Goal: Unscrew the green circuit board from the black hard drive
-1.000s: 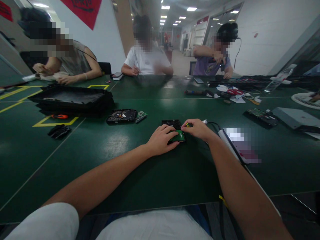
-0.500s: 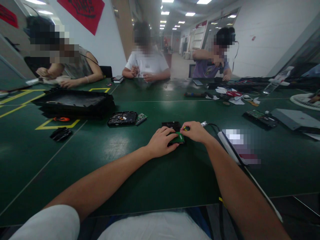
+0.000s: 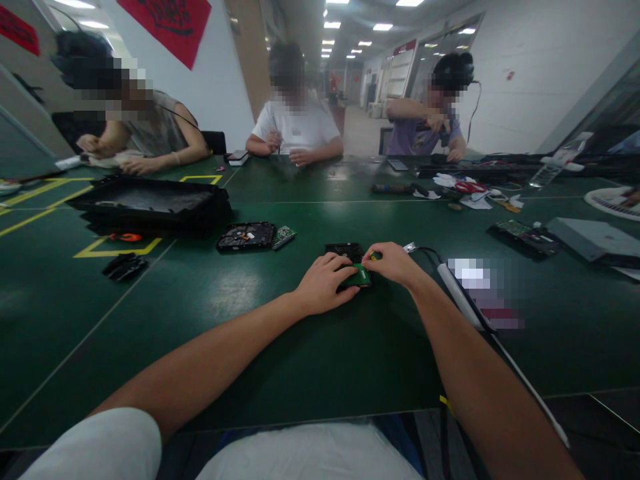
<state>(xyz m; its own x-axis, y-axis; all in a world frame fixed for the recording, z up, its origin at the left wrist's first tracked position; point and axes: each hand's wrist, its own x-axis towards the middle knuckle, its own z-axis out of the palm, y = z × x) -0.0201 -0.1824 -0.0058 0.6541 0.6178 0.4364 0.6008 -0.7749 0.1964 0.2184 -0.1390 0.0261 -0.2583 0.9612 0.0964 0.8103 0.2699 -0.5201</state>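
Note:
My left hand [image 3: 325,283] lies over a hard drive [image 3: 363,276] on the green table, its thumb and fingers gripping the sides. The drive's green circuit board faces up, partly covered by my fingers. At the drive's far right corner, my right hand [image 3: 390,261] is closed in a pinch around a small yellow-and-black screwdriver [image 3: 375,256]; most of the tool is hidden by my fingers. Just beyond both hands lies a black drive part [image 3: 344,251].
An opened hard drive [image 3: 245,237] and a loose circuit board [image 3: 284,237] lie left. Black trays [image 3: 155,210] are stacked farther left. To the right are a white power strip [image 3: 460,297], another drive [image 3: 523,238] and a grey metal box [image 3: 597,240]. Three people sit opposite.
The view has shifted very slightly. Both hands stay on the hard drive in nearly the same pose, with no clear movement of any object.

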